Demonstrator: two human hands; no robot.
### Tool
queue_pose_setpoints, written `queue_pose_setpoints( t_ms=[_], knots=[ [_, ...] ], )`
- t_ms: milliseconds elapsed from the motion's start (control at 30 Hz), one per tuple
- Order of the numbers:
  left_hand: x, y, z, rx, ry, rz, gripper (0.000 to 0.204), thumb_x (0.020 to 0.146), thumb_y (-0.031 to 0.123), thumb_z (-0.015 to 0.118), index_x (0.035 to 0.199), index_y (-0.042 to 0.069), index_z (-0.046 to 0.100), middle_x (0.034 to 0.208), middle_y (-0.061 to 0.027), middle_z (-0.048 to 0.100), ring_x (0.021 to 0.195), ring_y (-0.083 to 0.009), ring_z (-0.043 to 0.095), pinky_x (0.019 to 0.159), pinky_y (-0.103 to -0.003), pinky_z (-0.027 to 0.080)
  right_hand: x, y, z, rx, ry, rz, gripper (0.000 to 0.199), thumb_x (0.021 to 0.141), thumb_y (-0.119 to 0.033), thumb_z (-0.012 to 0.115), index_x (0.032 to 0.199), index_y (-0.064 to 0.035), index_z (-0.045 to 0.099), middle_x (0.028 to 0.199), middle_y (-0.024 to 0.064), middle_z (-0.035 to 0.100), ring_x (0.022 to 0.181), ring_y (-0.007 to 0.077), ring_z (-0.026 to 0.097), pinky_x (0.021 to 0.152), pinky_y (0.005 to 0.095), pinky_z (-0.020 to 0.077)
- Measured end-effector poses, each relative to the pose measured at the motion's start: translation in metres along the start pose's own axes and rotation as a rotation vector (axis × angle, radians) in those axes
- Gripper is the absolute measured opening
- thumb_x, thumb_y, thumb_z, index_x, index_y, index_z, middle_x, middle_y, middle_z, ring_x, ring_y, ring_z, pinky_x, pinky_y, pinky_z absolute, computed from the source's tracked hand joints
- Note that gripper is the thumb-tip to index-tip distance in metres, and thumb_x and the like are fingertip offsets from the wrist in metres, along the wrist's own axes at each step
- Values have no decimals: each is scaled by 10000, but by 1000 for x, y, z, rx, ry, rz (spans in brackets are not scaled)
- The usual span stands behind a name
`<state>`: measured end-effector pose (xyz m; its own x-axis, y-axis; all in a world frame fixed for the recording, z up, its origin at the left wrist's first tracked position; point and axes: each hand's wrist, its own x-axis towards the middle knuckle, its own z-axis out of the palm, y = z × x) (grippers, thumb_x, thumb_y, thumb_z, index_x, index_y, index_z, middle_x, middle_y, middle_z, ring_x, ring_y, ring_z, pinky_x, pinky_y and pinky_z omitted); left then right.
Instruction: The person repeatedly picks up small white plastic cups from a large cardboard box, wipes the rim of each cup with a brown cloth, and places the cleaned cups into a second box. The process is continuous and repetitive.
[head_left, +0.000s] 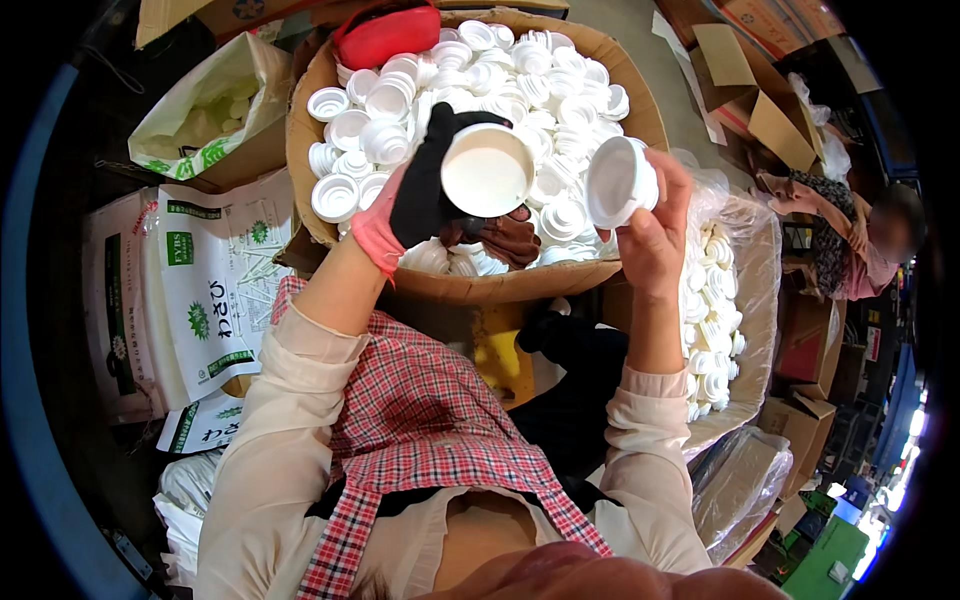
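Note:
My left hand (425, 190), in a black glove over a pink cuff, grips a round white plastic lid (488, 170) with its smooth disc facing up. My bare right hand (655, 225) pinches a second white plastic lid (615, 185) by its edge, tilted so that its hollow side shows. The two lids are apart. Both hands are over the near side of a large cardboard box (460, 288) heaped with white plastic lids (530, 85). Just below the left hand lies a crumpled dark brown thing (512, 240), perhaps a glove.
A red pouch (388, 35) rests on the box's far left corner. At right stands a plastic-lined box (750, 340) holding more white lids. Printed white sacks (205, 290) and an open bag (205, 110) are at left. Another person (850, 230) is at far right.

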<state>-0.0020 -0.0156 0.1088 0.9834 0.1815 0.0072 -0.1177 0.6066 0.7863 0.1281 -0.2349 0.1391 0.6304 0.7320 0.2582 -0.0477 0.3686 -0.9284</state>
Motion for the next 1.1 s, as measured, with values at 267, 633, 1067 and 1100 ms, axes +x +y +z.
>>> queue_pose_setpoints(
  t_ms=[267,633,1067,1100],
  knots=[
    [-1,-13,7,-97,-151,-153,598,1026,466,274,1452,52,343,1398,-87,472,1241,-195,507,925,-322,507,1,10,40,-750,-122,-189,641,671,-81,796,1271,-104,572,1121,93,511,957,197,539,704,275,478],
    [-9,-5,20,2,-70,-231,629,989,584,279,1374,118,451,1081,-140,647,800,-226,675,625,-332,570,-3,11,52,-942,-162,-259,629,671,-49,794,1263,-100,587,1122,104,489,883,202,582,683,289,514],
    [-11,-11,13,29,-88,-197,539,984,448,446,1425,140,418,1174,-76,612,950,-117,624,705,-205,512,-6,11,57,-965,-159,-211,653,657,-26,785,1274,-128,596,1143,85,492,889,165,548,674,267,481],
    [-12,-15,9,157,-81,-126,536,965,399,516,1422,137,421,1159,-72,613,926,-109,619,691,-196,502,-5,12,56,-984,-171,-230,654,665,-35,791,1278,-131,588,1138,95,474,861,174,554,666,280,496]
  ],
)
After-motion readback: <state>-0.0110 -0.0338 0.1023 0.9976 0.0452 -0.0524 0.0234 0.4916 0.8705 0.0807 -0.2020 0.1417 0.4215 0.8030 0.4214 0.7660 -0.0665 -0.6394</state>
